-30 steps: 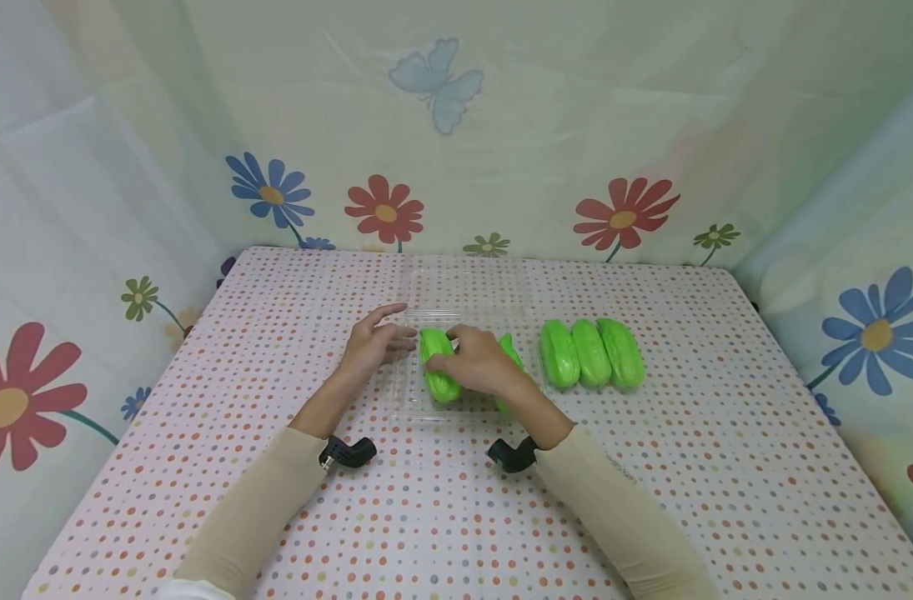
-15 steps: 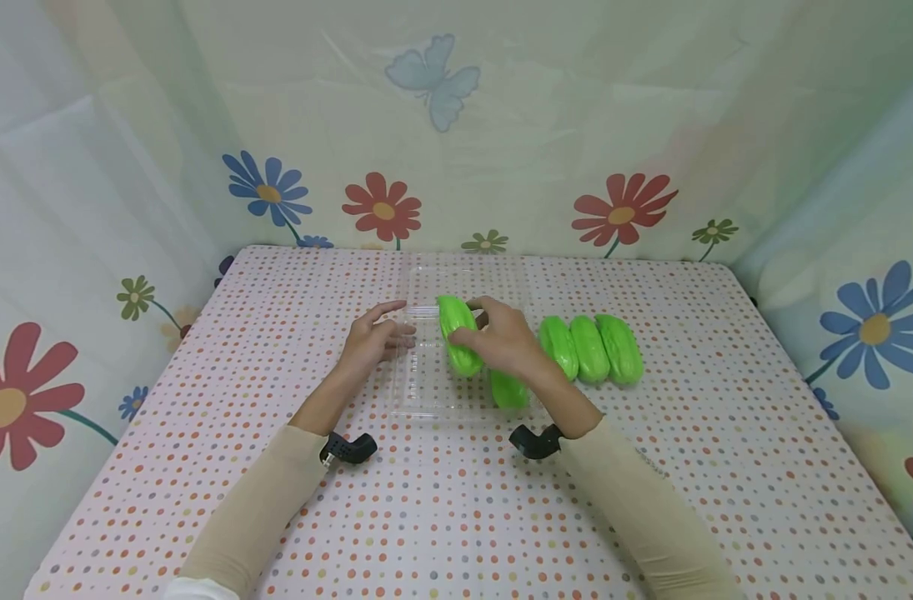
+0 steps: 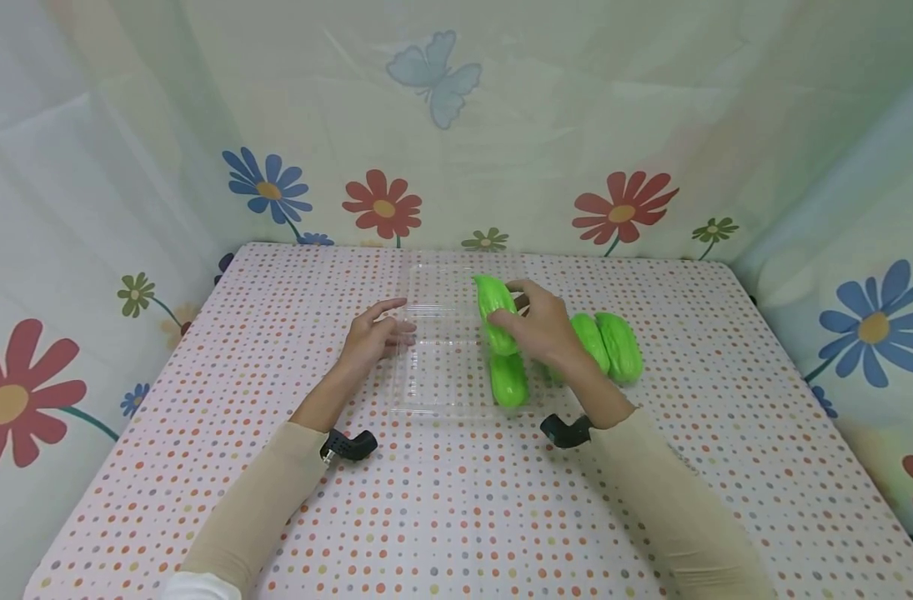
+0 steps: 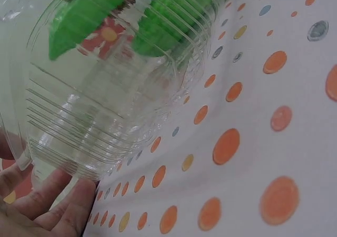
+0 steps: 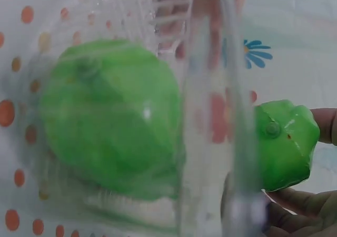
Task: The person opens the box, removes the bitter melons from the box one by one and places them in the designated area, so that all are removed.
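My right hand (image 3: 542,323) grips a shiny green bitter melon (image 3: 495,310) between thumb and fingers, raised over the right part of a clear plastic clamshell box (image 3: 435,367). Below it, another bitter melon (image 3: 509,385) lies along the box's right side. The right wrist view has the held melon (image 5: 287,150) outside the clear wall and the other melon (image 5: 110,116) within. At the box's left edge is my left hand (image 3: 369,340), its fingers loosely extended. The left wrist view places those fingers (image 4: 47,195) against the plastic wall.
Right of the box lie more bitter melons (image 3: 619,348) side by side, one mostly hidden behind my right hand. The box's clear lid (image 3: 456,283) lies folded back on the dotted tablecloth (image 3: 426,508). A flowered curtain (image 3: 501,125) stands behind the table.
My right hand has lifted the bitter melon from the box's left part and carried it rightward and away from me. My left hand stays at the box's left edge.
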